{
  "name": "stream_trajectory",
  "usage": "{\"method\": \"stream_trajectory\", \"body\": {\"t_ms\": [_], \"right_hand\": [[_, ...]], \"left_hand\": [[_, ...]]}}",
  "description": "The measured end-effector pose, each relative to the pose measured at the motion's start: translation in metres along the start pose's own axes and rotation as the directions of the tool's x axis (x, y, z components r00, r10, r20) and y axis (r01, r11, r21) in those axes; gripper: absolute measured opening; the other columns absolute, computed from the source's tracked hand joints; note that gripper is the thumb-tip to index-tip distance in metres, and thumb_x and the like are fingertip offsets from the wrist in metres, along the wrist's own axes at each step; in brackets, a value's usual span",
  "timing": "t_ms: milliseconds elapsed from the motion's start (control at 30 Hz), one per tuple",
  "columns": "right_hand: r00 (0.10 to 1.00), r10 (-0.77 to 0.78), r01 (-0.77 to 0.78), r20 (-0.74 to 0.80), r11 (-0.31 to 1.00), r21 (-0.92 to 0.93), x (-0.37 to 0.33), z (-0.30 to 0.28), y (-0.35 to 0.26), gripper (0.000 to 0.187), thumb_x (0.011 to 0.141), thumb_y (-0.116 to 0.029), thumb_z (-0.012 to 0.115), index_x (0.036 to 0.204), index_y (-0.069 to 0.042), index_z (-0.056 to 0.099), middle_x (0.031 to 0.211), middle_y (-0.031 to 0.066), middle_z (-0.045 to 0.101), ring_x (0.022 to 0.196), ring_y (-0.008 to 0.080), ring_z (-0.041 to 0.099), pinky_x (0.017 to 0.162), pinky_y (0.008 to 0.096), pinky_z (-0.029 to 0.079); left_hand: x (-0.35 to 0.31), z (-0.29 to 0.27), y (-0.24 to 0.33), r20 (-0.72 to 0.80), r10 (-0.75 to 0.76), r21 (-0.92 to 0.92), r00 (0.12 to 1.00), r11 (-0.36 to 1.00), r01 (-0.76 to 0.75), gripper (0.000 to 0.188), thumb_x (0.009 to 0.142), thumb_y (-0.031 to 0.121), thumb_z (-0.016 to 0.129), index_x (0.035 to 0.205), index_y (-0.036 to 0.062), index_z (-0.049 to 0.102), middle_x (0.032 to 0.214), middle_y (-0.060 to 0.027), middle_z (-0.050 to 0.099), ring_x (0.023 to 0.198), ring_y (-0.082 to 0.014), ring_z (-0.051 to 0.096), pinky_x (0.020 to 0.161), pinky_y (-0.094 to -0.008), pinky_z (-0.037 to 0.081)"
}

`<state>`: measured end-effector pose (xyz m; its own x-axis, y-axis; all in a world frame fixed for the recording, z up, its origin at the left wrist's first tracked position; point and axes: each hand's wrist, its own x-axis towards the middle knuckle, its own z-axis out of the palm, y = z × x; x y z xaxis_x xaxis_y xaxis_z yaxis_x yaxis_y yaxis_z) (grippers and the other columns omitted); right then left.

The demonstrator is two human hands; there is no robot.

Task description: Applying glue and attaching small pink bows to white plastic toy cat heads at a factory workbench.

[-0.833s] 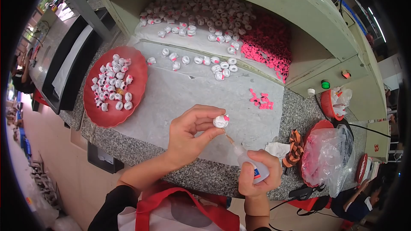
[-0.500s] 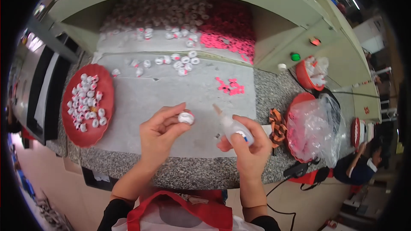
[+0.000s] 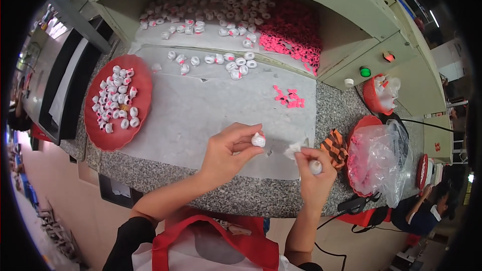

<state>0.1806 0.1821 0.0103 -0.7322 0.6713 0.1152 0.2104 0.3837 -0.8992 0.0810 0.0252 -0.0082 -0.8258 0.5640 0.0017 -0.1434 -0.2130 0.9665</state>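
Note:
My left hand [image 3: 223, 153] pinches a small white rounded bead-like piece [image 3: 258, 140] with a pink patch, between thumb and fingertips above the paper sheet. To its right, my right hand [image 3: 317, 180] is closed round a small translucent squeeze bottle [image 3: 315, 167], of which only one rounded end shows. Thumb and forefinger of that hand also pinch a crumpled white tissue [image 3: 292, 150]. The tissue is close to the white piece, apart from it. A cluster of small flat pink pieces [image 3: 289, 98] lies beyond my hands.
A red scalloped plate [image 3: 143, 78] of similar white pieces stands left. Heaps of white pieces [image 3: 216, 0] and pink pieces [image 3: 291, 40] fill the shelf. At right are a striped orange cloth [image 3: 335, 148], a plastic bag [image 3: 381, 155] on a red dish, and a red basket [image 3: 370, 95].
My left hand has moved right with the white piece. My right hand has turned the bottle back into its palm and taken hold of the tissue. The view has shifted.

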Motion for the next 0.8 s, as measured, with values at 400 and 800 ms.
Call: {"method": "stream_trajectory", "body": {"t_ms": [400, 800], "right_hand": [[0.911, -0.399, 0.285, -0.107, 0.795, -0.536, 0.019, -0.006, -0.018, 0.009, 0.07, 0.0, 0.063, 0.075, -0.001, 0.056, 0.07, 0.0061, 0.056, 0.056, 0.0167, 0.054, 0.055, 0.0247, 0.043], [0.954, -0.086, -0.04, 0.288, 0.913, 0.405, 0.014, 0.013, -0.055, 0.035, 0.067, 0.005, 0.061, 0.099, 0.0, 0.048, 0.089, 0.0099, 0.053, 0.078, 0.013, 0.054, 0.07, 0.0237, 0.043]], "left_hand": [[-0.001, -0.01, 0.012, 0.064, 0.119, -0.051, 0.991, 0.992, -0.116, 0.036, 0.074, -0.012, 0.056, 0.109, -0.0034, 0.053, 0.102, -0.0114, 0.052, 0.093, -0.0181, 0.056, 0.078, -0.0267, 0.049], [0.003, -0.018, 0.02, -0.022, 0.061, -0.164, 0.998, 0.984, -0.064, 0.036, 0.076, -0.011, 0.055, 0.111, -0.0046, 0.05, 0.11, -0.0129, 0.05, 0.098, -0.02, 0.054, 0.082, -0.0275, 0.047]]}}
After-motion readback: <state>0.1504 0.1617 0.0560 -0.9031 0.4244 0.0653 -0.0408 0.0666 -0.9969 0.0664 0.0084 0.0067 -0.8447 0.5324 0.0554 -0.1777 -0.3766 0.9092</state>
